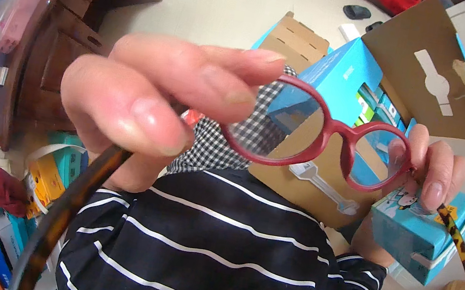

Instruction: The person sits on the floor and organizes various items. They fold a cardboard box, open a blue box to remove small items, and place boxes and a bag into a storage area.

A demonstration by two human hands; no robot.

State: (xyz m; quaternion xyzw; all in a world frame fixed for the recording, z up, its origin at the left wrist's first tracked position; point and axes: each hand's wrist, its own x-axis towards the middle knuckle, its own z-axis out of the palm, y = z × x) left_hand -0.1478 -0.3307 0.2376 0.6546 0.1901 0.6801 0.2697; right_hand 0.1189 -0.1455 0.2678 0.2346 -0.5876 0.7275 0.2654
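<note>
A pair of eyeglasses with a dark red frame (pixel 337 128) and tortoiseshell temples is held up close to the camera between both hands. My left hand (pixel 152 99), large in view, pinches the frame's left end near the hinge. Its temple runs down toward the lower left. The fingers of my right hand (pixel 434 167) are at the right hinge, and the other temple curves down at the far right. A light blue carton (pixel 415 235) with a white strap lies against the right hand; whether that hand also grips it I cannot tell.
Ahead stands a large cardboard box (pixel 411 69), its flaps raised, with several blue packages (pixel 388 109) inside. Black-and-white checked fabric (pixel 219 143) shows behind the glasses. Dark wooden furniture (pixel 63 52) lines the left side, with cartons (pixel 47 178) below. Black slippers (pixel 356 12) lie on the tiled floor.
</note>
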